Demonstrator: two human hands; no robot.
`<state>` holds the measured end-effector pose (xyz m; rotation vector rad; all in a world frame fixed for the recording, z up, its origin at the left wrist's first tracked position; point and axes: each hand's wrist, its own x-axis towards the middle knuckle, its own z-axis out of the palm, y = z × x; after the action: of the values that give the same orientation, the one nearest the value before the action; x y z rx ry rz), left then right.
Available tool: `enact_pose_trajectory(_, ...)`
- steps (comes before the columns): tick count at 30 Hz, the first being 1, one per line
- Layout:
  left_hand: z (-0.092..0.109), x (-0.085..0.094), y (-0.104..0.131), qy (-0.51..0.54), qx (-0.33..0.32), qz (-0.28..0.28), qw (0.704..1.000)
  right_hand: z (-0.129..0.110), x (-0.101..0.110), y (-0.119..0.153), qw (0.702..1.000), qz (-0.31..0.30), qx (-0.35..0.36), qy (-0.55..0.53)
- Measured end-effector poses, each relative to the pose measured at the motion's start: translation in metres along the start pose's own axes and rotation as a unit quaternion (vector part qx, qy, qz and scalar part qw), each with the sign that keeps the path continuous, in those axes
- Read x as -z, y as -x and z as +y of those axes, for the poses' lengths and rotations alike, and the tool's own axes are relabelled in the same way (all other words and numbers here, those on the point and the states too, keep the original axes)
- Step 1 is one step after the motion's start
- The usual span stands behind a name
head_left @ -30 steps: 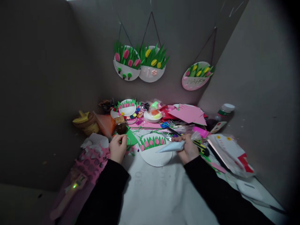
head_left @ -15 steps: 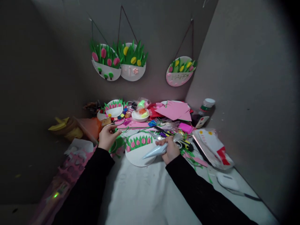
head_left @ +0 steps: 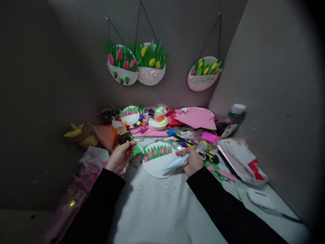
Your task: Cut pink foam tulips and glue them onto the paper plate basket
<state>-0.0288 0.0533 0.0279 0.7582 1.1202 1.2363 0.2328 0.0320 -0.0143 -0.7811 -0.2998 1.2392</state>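
My right hand (head_left: 194, 162) grips a piping bag (head_left: 177, 162) filled with something pale blue. The bag's narrow tip points left and lies over the lower right part of a white paper plate (head_left: 154, 167). That plate bears green paper grass and a row of pink paper tulips (head_left: 156, 153) along its upper part. To the plate's left, my left hand (head_left: 120, 157) hovers with its palm turned inward and fingers loosely bent, apart from the plate. I see nothing held in it. Green paper (head_left: 138, 150) lies just beyond its fingers.
Three decorated plates, one a HAPPY plate (head_left: 204, 79), hang on the wall. Behind the work lie pink paper sheets (head_left: 196, 118), a smaller tulip plate (head_left: 130, 118) and clay packets. A white-lidded bottle (head_left: 236, 110) and plastic bag (head_left: 242, 159) stand right; orange cone (head_left: 104, 134) left.
The view has swung slightly, so everything sits further right. My left hand has turned its palm inward and drawn a little back towards me. My right hand keeps the piping bag over the plate.
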Motion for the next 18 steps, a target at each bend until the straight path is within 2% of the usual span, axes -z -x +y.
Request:
enact_pose_trajectory(6,-0.008,0.01,0.002,-0.026,-0.049,-0.007,0.998,-0.008,0.004,-0.009,1.0,0.017,0.007,0.01)
enact_pose_trajectory(8,-0.011,0.015,0.001,-0.092,-0.072,0.008,0.993,-0.009,0.007,-0.012,1.0,0.016,0.012,0.017)
enact_pose_trajectory(10,-0.013,0.02,-0.001,-0.205,-0.12,0.052,0.97,-0.008,0.011,-0.015,1.0,0.009,0.013,0.022)
enact_pose_trajectory(13,-0.014,0.023,-0.008,-0.398,-0.194,0.109,0.89,-0.004,0.013,-0.016,1.0,0.004,0.004,0.029)
enact_pose_trajectory(15,-0.014,0.018,-0.017,-0.532,-0.198,0.094,0.818,-0.002,0.012,-0.016,0.999,0.009,-0.004,0.033)
enact_pose_trajectory(17,-0.015,0.01,-0.029,-0.657,-0.165,0.056,0.733,-0.001,0.01,-0.015,0.999,0.016,-0.011,0.034)
enact_pose_trajectory(18,-0.016,0.006,-0.036,-0.673,-0.156,0.052,0.721,-0.001,0.008,-0.014,0.999,0.02,-0.012,0.034)
